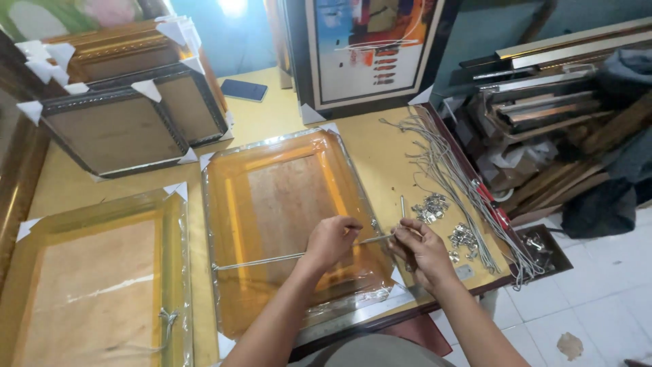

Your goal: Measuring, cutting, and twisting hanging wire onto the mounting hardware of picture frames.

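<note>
A picture frame (285, 224) wrapped in clear plastic lies face down on the yellow table (380, 156). A pale cord (261, 259) runs across its back from the left rail to my hands. My left hand (331, 239) pinches the cord over the frame's right rail. My right hand (422, 250) grips the cord's free end just right of the frame, beside a small metal hanger (374, 223) on the rail. A thin screwdriver-like tool (403, 206) lies just beyond my right hand.
A second wrapped frame (95, 285) with a cord lies at the left. Stacked frames (129, 102) stand at the far left, a phone (244, 90) behind them. A bundle of cords (455, 177) and piles of metal hangers (431, 207) sit right. Moulding lengths (543, 102) crowd the far right.
</note>
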